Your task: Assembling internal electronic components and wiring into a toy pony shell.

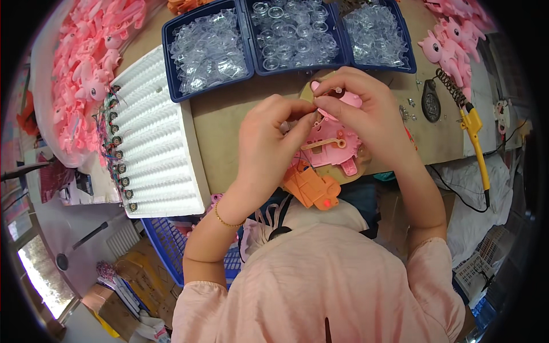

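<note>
A pink plastic toy body half lies hollow side up at the table's near edge, with a tan lever-like part inside it. Over its upper end, my left hand and my right hand meet fingertip to fingertip, both pinched closed. What the fingertips hold is too small and too covered to name. A small clear bit shows by my right fingers. Wired to the body half, an orange plastic housing with a red spot hangs at the table edge below my left hand.
Three blue bins of clear plastic parts stand at the back. A white foam tray with small round wired parts sits left, beside a bag of pink toy pieces. Right are pink toys, a black oval fob and a yellow soldering iron.
</note>
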`<action>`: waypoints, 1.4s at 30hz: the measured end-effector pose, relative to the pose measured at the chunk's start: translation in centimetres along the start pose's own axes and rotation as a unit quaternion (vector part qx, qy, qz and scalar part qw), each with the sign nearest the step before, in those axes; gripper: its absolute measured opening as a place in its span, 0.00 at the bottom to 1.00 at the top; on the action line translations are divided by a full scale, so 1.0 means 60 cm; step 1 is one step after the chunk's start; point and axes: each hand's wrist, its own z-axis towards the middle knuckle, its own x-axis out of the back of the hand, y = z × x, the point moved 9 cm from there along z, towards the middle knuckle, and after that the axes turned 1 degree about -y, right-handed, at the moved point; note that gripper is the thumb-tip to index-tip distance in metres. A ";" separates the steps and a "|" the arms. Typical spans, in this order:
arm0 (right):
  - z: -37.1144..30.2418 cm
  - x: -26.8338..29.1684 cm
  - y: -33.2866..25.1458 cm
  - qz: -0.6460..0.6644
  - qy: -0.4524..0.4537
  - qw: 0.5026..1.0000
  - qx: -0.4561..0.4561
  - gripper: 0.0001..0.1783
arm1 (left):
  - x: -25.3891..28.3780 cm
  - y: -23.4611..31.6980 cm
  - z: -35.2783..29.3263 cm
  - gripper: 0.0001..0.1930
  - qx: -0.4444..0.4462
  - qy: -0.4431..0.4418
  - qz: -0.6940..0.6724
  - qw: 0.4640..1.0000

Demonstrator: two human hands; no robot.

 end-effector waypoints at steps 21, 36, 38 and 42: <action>-0.114 -0.025 -0.031 -0.100 0.013 0.985 0.139 0.05 | -0.008 -0.098 -0.014 0.07 0.207 0.051 -0.403 0.890; -0.063 -0.031 -0.017 -0.027 -0.066 0.990 0.122 0.10 | -0.053 -0.054 0.016 0.12 0.190 -0.185 -0.349 0.899; -0.069 -0.042 -0.014 0.003 -0.096 0.994 0.050 0.10 | -0.028 -0.073 0.016 0.08 0.188 -0.085 -0.301 0.931; -0.086 -0.037 -0.021 -0.046 -0.099 0.989 0.097 0.12 | -0.042 -0.075 0.007 0.08 0.219 -0.083 -0.389 0.891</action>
